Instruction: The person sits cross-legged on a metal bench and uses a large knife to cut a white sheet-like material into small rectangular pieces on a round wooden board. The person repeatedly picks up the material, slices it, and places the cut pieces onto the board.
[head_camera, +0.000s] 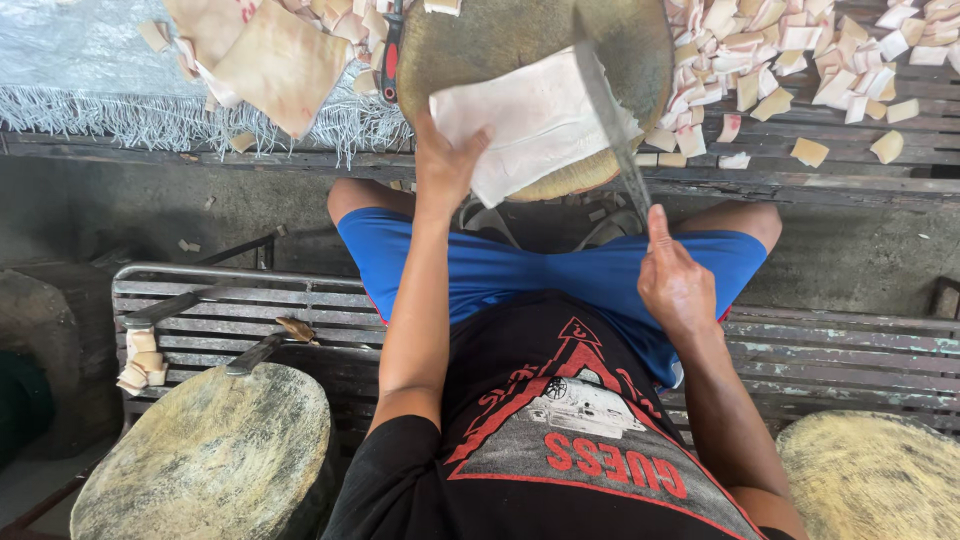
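Cutting step in hand. The left hand (443, 165) presses flat on the pale slab (530, 120) lying on the round chopping block (500, 40). The right hand (675, 285) grips the knife (610, 120) closed-fisted, blade across the slab. Next stroke likely requires fingers clear of the blade line.

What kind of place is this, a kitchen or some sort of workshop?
Probably a rough food-cutting workshop, not a home kitchen. The left hand steadies a pale slab on a round wooden block, the right hand works a long knife, and cut pieces heap on plank benches.
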